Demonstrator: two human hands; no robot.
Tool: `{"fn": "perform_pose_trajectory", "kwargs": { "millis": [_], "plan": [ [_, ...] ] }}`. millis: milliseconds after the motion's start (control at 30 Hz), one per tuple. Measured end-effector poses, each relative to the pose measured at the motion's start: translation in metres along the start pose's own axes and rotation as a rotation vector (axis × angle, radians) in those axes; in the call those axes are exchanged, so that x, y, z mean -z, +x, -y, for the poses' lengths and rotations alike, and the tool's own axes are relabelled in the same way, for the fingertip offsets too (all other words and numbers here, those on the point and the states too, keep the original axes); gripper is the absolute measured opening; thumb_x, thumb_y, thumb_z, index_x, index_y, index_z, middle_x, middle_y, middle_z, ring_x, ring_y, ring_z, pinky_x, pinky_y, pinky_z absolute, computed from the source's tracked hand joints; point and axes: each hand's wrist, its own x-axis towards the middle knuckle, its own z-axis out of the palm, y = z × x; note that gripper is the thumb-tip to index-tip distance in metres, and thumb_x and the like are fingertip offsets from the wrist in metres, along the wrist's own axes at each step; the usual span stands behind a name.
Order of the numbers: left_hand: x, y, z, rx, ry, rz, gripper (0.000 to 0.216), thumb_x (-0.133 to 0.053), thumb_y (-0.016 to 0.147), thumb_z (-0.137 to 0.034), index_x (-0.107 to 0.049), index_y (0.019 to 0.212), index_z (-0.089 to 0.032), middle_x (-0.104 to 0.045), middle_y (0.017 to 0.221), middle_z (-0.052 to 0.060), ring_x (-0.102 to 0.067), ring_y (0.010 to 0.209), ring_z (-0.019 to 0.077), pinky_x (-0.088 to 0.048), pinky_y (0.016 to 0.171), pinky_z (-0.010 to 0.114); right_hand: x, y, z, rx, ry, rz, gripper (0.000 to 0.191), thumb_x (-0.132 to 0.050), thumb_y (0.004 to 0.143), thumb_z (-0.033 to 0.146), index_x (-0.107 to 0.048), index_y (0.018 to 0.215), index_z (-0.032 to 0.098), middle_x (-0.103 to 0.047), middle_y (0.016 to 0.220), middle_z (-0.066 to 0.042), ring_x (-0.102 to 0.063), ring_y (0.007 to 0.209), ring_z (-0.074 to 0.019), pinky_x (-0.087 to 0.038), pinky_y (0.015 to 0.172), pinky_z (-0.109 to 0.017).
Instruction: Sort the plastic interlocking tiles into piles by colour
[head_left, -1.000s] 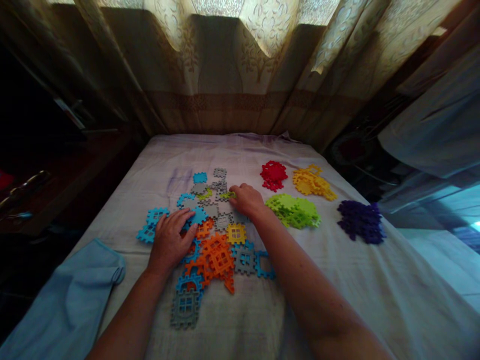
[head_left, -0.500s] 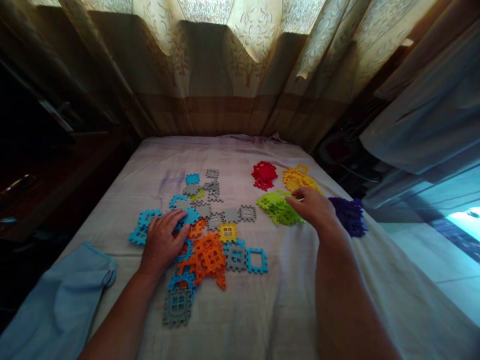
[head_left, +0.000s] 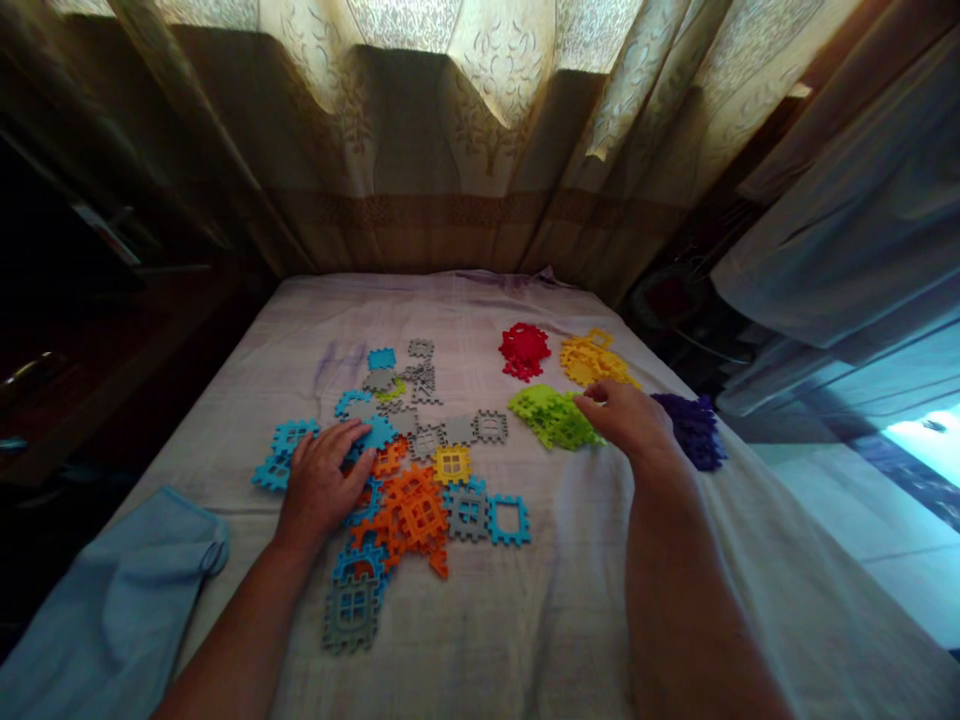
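My left hand [head_left: 324,482] lies over blue interlocking plastic tiles [head_left: 377,432], its fingers stretched out and its thumb apart, gripping nothing that I can see. Beside it are an overlapping heap of orange tiles [head_left: 414,512], a yellow window tile [head_left: 451,464] and several grey tiles [head_left: 459,430]. At the right edge of the lime green tile pile [head_left: 553,416] is my right hand [head_left: 624,412], with fingers and thumb apart; no tile shows in it. A purple pile [head_left: 691,432] sits just right of that wrist, partly behind it.
Farther back are a red tile pile [head_left: 524,350] and a yellow tile pile [head_left: 596,358]. A light blue cloth [head_left: 127,590] lies at the left edge of the sheet-covered surface [head_left: 480,310]. Patterned curtains [head_left: 420,150] hang behind it.
The view has shifted slightly. My right hand stays by the green pile, whose top looks a little flatter at the right. My left hand has hardly moved.
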Motion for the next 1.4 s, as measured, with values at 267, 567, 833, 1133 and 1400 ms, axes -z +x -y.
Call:
{"fn": "perform_pose_trajectory", "kwargs": {
  "millis": [267, 567, 833, 1133, 1400],
  "plan": [
    [0.000, -0.001, -0.002, 0.015, -0.007, 0.004, 0.039, -0.045, 0.093, -0.044, -0.067, 0.119, -0.024, -0.068, 0.131, 0.009, -0.059, 0.125, 0.0275, -0.033, 0.114, 0.052, -0.017, -0.025, 0.078, 0.454, 0.061, -0.018, 0.028, -0.051, 0.095, 0.031, -0.075, 0.107, 0.024, -0.073, 0.113, -0.008, -0.065, 0.106, -0.0221, -0.047, 0.087, -0.030],
    [0.003, -0.001, -0.006, 0.028, -0.013, 0.011, 0.037, -0.048, 0.093, -0.041, -0.066, 0.120, -0.026, -0.068, 0.131, 0.008, -0.059, 0.125, 0.0262, -0.033, 0.115, 0.052, -0.061, -0.014, 0.191, 0.945, -0.041, 0.064, 0.041, -0.045, 0.095, 0.019, -0.070, 0.125, 0.032, -0.069, 0.122, -0.007, -0.063, 0.113, -0.0226, -0.048, 0.089, -0.031],
    [0.003, -0.002, -0.007, 0.029, -0.022, 0.024, 0.036, -0.049, 0.093, -0.039, -0.067, 0.121, -0.024, -0.067, 0.132, 0.009, -0.059, 0.126, 0.0270, -0.031, 0.116, 0.053, -0.064, 0.006, 0.223, 1.043, -0.215, 0.073, 0.040, -0.044, 0.094, 0.018, -0.072, 0.123, 0.023, -0.067, 0.123, -0.016, -0.062, 0.114, -0.0276, -0.049, 0.090, -0.036],
    [0.004, -0.002, -0.007, 0.026, -0.016, 0.016, 0.036, -0.048, 0.093, -0.040, -0.067, 0.120, -0.024, -0.067, 0.132, 0.008, -0.059, 0.124, 0.0266, -0.032, 0.116, 0.053, -0.045, -0.001, 0.209, 1.031, -0.107, 0.036, 0.032, -0.047, 0.097, 0.025, -0.073, 0.113, 0.016, -0.066, 0.123, -0.015, -0.061, 0.114, -0.0244, -0.046, 0.095, -0.032],
    [0.002, -0.001, -0.005, 0.022, -0.024, 0.010, 0.037, -0.047, 0.092, -0.041, -0.067, 0.119, -0.025, -0.068, 0.131, 0.009, -0.060, 0.124, 0.0270, -0.033, 0.115, 0.052, -0.025, -0.017, 0.126, 0.847, 0.223, -0.023, 0.015, -0.060, 0.091, 0.026, -0.073, 0.096, 0.020, -0.070, 0.110, -0.008, -0.062, 0.106, -0.0190, -0.044, 0.094, -0.030]
  ]
}}
